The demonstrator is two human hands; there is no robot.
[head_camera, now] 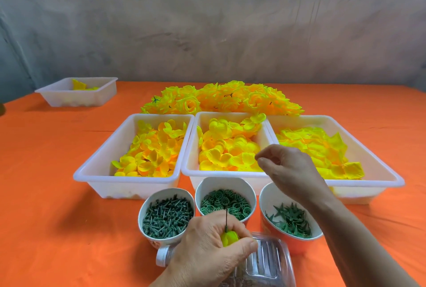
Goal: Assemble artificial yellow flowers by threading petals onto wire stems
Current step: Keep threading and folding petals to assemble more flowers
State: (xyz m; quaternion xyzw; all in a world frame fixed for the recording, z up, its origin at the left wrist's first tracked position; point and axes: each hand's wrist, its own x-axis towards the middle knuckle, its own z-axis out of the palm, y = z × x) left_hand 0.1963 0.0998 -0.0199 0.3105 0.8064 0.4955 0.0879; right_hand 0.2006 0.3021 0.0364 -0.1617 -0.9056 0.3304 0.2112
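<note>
Worktop [57, 217], orange cover. 10 o'clock: small white tray [69, 100], a few yellow bits inside. Left tray [119, 188]: loose yellow-orange petals. 7 o'clock: cup [166, 193] of dark green pegs. 6 o'clock: left hand [207, 250] grips a small yellow bud [229, 238] on a thin dark wire stem [226, 217], bare wire pointing up. 12 o'clock: pile of finished yellow flowers [221, 100] behind the middle tray [196, 148]. 4 o'clock: right hand [290, 169] over that tray's near right corner, fingers curled, thumb to fingertip; can't tell if anything's pinched. Right tray [357, 192]: bigger, pointed yellow petals.
</note>
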